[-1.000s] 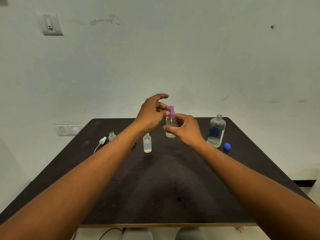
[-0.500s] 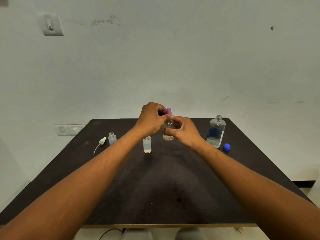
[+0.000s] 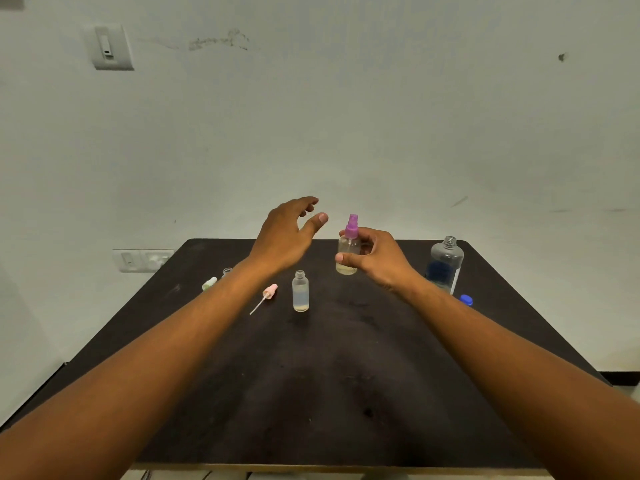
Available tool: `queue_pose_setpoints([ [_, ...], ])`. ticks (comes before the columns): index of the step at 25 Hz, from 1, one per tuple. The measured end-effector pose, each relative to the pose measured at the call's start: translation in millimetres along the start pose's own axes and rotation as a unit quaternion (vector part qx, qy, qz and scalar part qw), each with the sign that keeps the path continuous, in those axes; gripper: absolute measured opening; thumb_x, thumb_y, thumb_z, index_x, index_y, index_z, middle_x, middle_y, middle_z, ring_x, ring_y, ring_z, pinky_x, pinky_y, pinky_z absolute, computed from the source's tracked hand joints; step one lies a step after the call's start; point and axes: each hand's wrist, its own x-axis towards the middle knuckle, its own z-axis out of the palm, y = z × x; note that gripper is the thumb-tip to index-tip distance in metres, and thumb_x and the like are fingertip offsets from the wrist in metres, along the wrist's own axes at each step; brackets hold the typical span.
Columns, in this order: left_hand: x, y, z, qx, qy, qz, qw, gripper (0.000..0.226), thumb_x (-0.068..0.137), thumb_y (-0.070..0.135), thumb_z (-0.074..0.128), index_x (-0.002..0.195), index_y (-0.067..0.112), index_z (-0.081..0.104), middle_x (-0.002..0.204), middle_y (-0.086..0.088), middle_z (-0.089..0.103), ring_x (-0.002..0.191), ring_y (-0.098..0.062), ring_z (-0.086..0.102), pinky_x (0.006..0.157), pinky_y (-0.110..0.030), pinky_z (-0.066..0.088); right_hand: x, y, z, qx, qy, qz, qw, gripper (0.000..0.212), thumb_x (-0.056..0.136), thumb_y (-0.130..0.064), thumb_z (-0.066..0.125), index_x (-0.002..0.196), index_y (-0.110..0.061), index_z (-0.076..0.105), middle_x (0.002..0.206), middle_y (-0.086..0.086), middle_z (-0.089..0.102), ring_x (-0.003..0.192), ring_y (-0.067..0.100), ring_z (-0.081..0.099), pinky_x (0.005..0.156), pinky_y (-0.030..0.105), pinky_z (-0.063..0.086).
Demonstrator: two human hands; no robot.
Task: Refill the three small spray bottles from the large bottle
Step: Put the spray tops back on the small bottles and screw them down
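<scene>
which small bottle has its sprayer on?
The bottle with the purple sprayer, gripped by the right hand. The middle bottle and far-left bottle stand open-necked.

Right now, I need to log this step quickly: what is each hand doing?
Left hand: open, fingers spread, holding nothing.
Right hand: gripping the small spray bottle with the purple top.

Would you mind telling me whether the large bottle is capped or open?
Open: the large bottle shows bare neck threads, and its blue cap lies beside it.
</scene>
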Motion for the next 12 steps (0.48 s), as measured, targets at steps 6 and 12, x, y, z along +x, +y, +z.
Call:
queue_pose_setpoints([
  [6, 24, -41, 12, 0.083, -0.103, -0.026, 0.991, 0.065, 0.105, 0.05, 0.042, 0.161, 0.023, 0.021, 0.167, -0.001, 0.024, 0.153, -0.022, 0.023, 0.121, -0.04, 0.022, 36, 23, 4, -0.024, 0.025, 0.013, 0.999, 0.05, 0.084, -0.022, 0.084, 0.129, -0.016, 0.064, 0.118, 0.0, 0.068, 0.109, 0.019, 0.065, 0.094, 0.028, 0.049],
  [12, 62, -76, 46, 0.12, -0.142, -0.021, 0.982, 0.067, 0.105, 0.049, 0.04, 0.161, 0.019, 0.02, 0.168, -0.005, 0.021, 0.154, -0.026, 0.02, 0.122, -0.04, 0.02, 85, 61, 12, -0.055, 0.06, 0.03, 0.996, 0.048, 0.083, -0.021, 0.084, 0.126, -0.013, 0.065, 0.117, 0.003, 0.069, 0.105, 0.021, 0.066, 0.095, 0.029, 0.053],
])
